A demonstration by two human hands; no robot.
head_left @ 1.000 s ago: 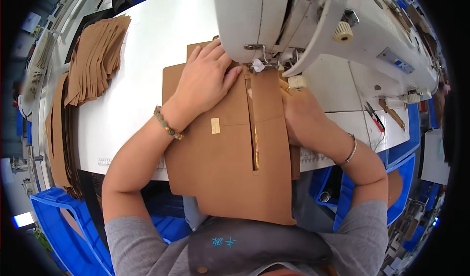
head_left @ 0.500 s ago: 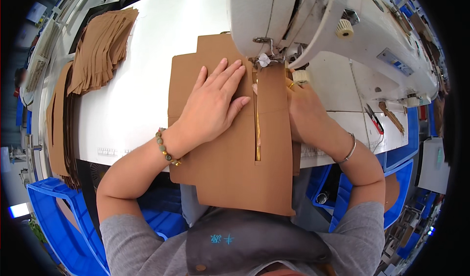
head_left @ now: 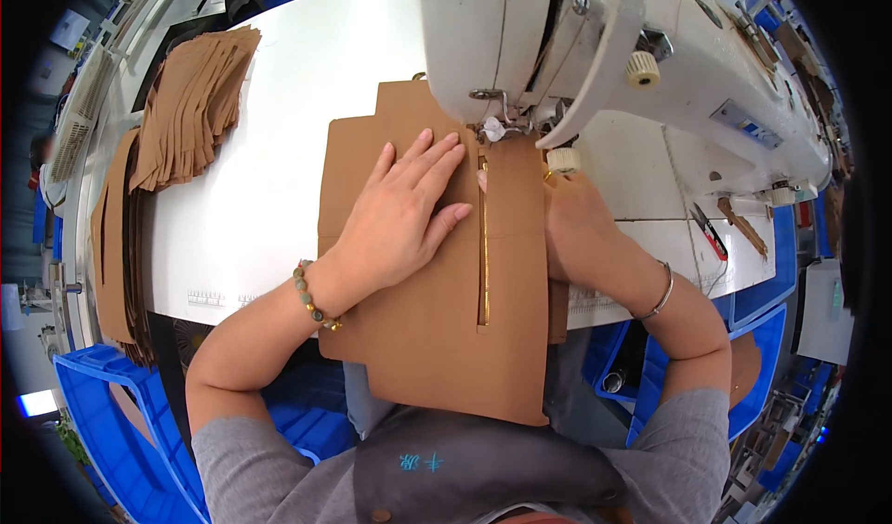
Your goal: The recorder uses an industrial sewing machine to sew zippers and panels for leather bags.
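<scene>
A flat brown leather-like panel (head_left: 418,338) with notched corners lies under the head of a white sewing machine (head_left: 474,41). A long narrow slot in it shows a gold zipper (head_left: 485,264). My left hand (head_left: 400,213) rests flat on the panel, left of the slot, fingers spread and pointing toward the presser foot (head_left: 506,130). At the panel's right edge is my right hand (head_left: 581,217), with its fingers reaching beneath and mostly hidden. A fingertip shows through the slot's upper end. The panel's near end overhangs the table edge.
Stacked brown strips (head_left: 195,106) lie at the table's left. Red-handled thread snips (head_left: 711,233) and a brown tool (head_left: 741,227) lie at the right. Blue bins (head_left: 111,403) stand below the table on both sides. The white table (head_left: 279,152) carries ruler markings near its front edge.
The whole view has shifted slightly, so machine, table and panel sit a little lower. Both hands keep about the same places on the panel.
</scene>
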